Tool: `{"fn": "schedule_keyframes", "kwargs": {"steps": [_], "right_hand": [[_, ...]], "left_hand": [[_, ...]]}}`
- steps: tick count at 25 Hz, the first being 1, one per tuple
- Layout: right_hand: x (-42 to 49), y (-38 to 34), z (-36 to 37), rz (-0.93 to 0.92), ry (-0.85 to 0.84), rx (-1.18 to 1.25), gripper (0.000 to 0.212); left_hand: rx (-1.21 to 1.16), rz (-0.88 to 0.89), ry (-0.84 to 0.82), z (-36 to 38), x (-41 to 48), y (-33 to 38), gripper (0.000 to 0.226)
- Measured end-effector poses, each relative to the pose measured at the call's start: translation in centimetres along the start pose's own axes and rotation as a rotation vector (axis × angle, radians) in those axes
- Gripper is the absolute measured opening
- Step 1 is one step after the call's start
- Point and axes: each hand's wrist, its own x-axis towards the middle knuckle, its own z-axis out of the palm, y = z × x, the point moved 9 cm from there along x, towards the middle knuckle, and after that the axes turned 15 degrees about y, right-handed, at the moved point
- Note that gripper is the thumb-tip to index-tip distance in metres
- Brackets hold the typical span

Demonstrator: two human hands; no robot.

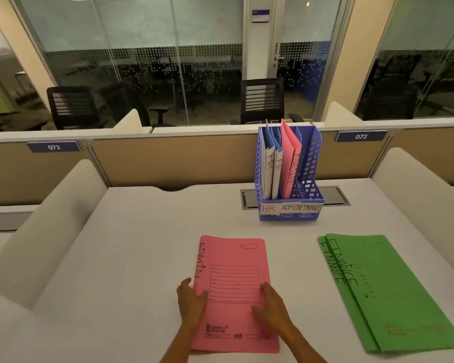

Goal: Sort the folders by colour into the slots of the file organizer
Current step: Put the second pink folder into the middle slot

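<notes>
The pink ADMIN folder under my hands is matt card, smooth, printed in black; the two green FINANCE folders are the same matt card; the file organizer is perforated blue plastic with a slight sheen, labelled in white paper; my desk is smooth, matt white laminate.

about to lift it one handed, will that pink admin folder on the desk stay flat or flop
The pink folder looks like thin card lying flat, so it will probably sag if held by one edge. It seems light. On the smooth white desk it may slide rather than lift; the left hand at its edge could get under it.
</notes>
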Motion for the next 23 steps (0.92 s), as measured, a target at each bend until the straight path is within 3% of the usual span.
{"fn": "schedule_keyframes", "kwargs": {"steps": [6, 10, 14, 19, 23], "right_hand": [[-0.9, -0.1, -0.3, 0.023, -0.015, 0.03, 0.056], [-0.7, -0.5, -0.7, 0.019, -0.016, 0.041, 0.054], [-0.4, -2.7, -1.4, -0.027, 0.019, 0.046, 0.078], [-0.1, -6.5, -1.3, -0.159, -0.009, -0.201, 0.133], [0.5, -7.1, -3.8, -0.144, 0.11, -0.236, 0.135]], "left_hand": [[-0.37, -0.346, -0.157, 1.0, 0.6, -2.0, 0.068], [-0.456, -0.217, -0.288, 1.9, -0.2, 0.3, 0.056], [-0.633, -0.18, -0.3, 2.3, -1.0, 2.9, 0.048], [-0.773, -0.152, -0.352, 3.7, -2.2, 7.8, 0.05], [-0.787, -0.077, -0.535, 5.7, -4.4, 11.8, 0.058]]}}
